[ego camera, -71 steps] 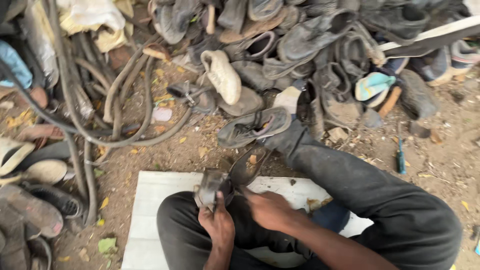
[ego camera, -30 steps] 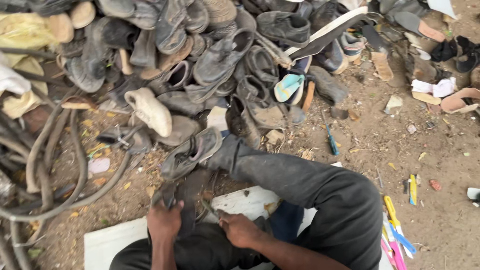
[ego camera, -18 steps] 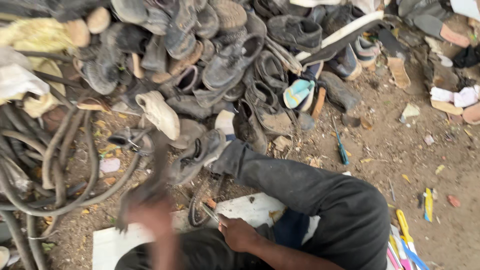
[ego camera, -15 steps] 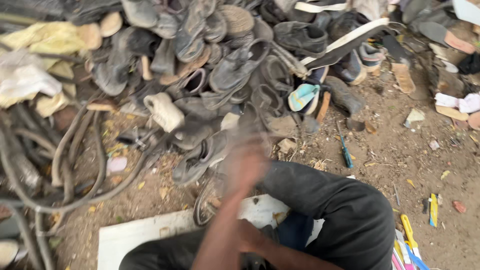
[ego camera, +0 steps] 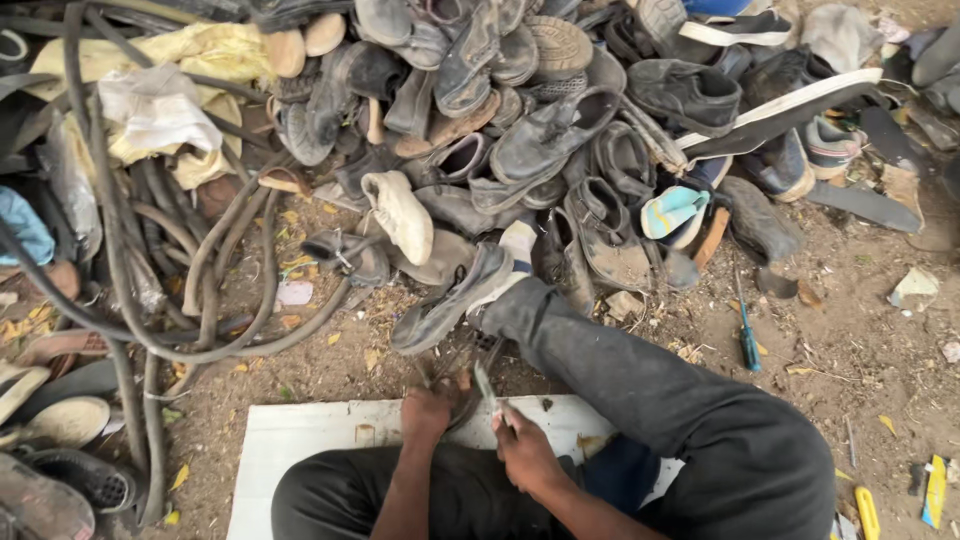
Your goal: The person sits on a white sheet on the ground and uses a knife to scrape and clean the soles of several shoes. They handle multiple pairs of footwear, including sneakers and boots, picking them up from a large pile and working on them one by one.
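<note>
I sit on a white board (ego camera: pixel 300 440) with dark trousers on, one leg stretched toward a heap of worn shoes (ego camera: pixel 540 120). My left hand (ego camera: pixel 428 412) is closed on a dark curved shoe piece (ego camera: pixel 462 398) just above the board. My right hand (ego camera: pixel 520 450) is right beside it and grips a small thin blade (ego camera: pixel 485 384), whose tip points up next to the dark piece. The two hands almost touch. Much of the dark piece is hidden by my fingers.
Thick dark rubber hoses (ego camera: pixel 200 270) loop over the dirt at the left, next to yellow and white cloth (ego camera: pixel 170 90). A blue-handled screwdriver (ego camera: pixel 748 340) lies right of my leg. Yellow tools (ego camera: pixel 935 490) lie at the bottom right, and old soles (ego camera: pixel 60 420) at the left edge.
My left arm swung out blurred toward the shoe heap and has come back to my lap. Both hands are now together on the dark piece and blade.
</note>
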Demonstrator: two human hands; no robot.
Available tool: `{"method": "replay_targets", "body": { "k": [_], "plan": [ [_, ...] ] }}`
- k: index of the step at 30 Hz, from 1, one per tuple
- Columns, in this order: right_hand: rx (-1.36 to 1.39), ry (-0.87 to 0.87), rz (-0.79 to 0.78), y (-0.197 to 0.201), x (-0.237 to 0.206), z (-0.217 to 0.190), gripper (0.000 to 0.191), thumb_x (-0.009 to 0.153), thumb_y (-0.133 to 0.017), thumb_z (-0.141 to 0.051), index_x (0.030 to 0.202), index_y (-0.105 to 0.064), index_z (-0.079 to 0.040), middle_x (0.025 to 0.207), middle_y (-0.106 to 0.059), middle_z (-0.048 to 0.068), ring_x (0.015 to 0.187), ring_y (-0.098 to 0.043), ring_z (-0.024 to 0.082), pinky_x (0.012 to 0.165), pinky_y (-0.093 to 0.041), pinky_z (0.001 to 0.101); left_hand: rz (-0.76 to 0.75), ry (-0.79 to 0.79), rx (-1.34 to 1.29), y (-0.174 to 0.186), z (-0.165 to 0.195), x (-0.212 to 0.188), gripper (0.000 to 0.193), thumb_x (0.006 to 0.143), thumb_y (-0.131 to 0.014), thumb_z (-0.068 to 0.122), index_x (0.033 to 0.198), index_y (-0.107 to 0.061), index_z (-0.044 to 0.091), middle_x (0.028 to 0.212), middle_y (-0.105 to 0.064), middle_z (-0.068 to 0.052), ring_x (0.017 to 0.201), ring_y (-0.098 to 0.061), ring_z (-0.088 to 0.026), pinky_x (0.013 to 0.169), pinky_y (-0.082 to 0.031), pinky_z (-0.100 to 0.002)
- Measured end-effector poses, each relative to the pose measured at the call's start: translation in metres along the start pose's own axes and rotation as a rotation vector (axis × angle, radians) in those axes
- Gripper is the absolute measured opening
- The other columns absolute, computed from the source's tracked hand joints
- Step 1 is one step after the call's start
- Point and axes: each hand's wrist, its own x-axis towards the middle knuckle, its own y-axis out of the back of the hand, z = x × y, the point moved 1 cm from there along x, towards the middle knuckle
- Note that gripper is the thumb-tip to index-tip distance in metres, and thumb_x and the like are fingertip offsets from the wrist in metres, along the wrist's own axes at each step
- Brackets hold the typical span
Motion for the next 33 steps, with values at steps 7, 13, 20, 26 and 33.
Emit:
{"method": "replay_targets", "body": {
  "k": [7,13,20,26,33],
  "plan": [
    [0.061,0.183,0.169,0.018,-0.005,0.009,0.042,0.103,-0.056,-0.031,0.140,-0.059,-0.013,0.063,-0.057,0.003,0.039,-0.046,0.011,0.037,-0.040,0.0326,-0.161,-0.499,-0.486,0.046,-0.063,-0.022,0.034,0.093,-0.053,-0.003,0.117,-0.076,-0.001,0.091,-0.074,-0.008,0.070,-0.064,-0.013,0.057,-0.052,-0.030],
    [0.243,0.305,0.182,0.026,-0.001,0.001,0.042,0.105,-0.058,-0.023,0.143,-0.057,-0.007,0.064,-0.053,0.003,0.040,-0.041,0.009,0.036,-0.034,0.0314,0.809,-0.187,-0.406,0.284,-0.060,-0.061,0.034,0.091,-0.060,0.008,0.123,-0.070,0.001,0.102,-0.073,-0.012,0.084,-0.066,-0.019,0.071,-0.054,-0.034],
    [0.183,0.077,0.087,0.002,0.015,0.001,0.047,0.102,-0.055,-0.022,0.147,-0.048,-0.014,0.063,-0.053,0.004,0.034,-0.039,0.014,0.034,-0.032,0.0344,0.142,-0.387,-0.310,0.093,0.125,-0.012,0.045,0.090,-0.069,0.021,0.131,-0.063,0.003,0.115,-0.071,-0.016,0.100,-0.069,-0.026,0.088,-0.057,-0.038],
    [-0.102,0.529,0.260,0.036,0.023,0.017,0.034,0.107,-0.059,-0.020,0.139,-0.061,-0.007,0.068,-0.057,0.002,0.050,-0.048,0.007,0.046,-0.043,0.0278,-0.260,-0.370,0.376,0.021,0.197,0.065,0.035,0.102,-0.061,0.030,0.129,-0.060,0.008,0.112,-0.073,-0.022,0.105,-0.070,-0.037,0.098,-0.054,-0.048],
    [0.428,0.416,0.264,0.078,0.016,-0.023,0.037,0.098,-0.057,-0.016,0.134,-0.058,-0.010,0.060,-0.054,0.003,0.036,-0.043,0.009,0.034,-0.034,0.0291,-0.279,-1.211,0.537,0.101,0.099,0.020,0.025,0.084,-0.060,0.008,0.107,-0.071,0.009,0.111,-0.071,-0.012,0.119,-0.063,-0.028,0.119,-0.034,-0.046]
  ]
}}
